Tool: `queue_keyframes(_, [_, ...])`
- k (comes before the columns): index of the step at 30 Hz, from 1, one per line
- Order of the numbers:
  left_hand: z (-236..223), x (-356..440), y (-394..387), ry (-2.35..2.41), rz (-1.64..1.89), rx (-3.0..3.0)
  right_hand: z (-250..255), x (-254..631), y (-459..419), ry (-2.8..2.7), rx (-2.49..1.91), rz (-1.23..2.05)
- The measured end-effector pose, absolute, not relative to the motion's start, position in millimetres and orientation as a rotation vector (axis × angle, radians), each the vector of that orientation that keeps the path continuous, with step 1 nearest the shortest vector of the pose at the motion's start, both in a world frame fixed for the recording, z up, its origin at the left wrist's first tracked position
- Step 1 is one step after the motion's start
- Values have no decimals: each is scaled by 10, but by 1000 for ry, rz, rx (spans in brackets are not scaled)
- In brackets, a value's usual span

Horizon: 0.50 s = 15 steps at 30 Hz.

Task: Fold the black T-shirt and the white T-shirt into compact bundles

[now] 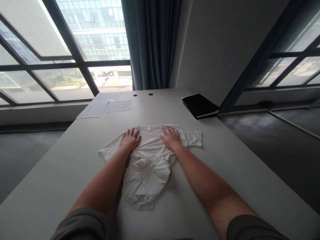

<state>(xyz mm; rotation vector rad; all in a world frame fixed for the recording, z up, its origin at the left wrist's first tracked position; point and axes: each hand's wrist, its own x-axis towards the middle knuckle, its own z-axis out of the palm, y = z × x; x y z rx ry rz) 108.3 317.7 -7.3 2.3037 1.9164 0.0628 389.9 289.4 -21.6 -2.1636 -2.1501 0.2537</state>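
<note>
A white T-shirt (pixel 147 160) lies in the middle of the worktop (pixel 237 160), collar towards the far edge and hem towards the near edge. Its upper part is spread flat with both short sleeves out to the sides, while the lower part is bunched into a rumpled heap. The left hand (pixel 130 138) rests palm down on one shoulder of the shirt and the right hand (pixel 171 137) on the other, either side of the collar, fingers spread and pressing flat, pinching nothing. That flat pressure seems to pin the cloth against the smooth top.

Loose sheets of paper (pixel 107 105) sit by the far left corner and a black folder (pixel 200 106) lies near the far right edge, both well apart from the shirt. The forearms hide part of the shirt's sides. How the crumpled hem is folded is hard to make out, and the print on the paper is unreadable.
</note>
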Motion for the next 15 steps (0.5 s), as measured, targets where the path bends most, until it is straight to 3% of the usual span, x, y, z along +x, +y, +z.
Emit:
queue_keyframes(6, [-75, 1062, 3705, 1891, -57, 2266, -180, 3845, 3421, -2134, -2189, 323])
queue_keyframes(15, [-155, 987, 4077, 1935, 79, 2343, -227, 3932, 3800, -2194, -1953, 181])
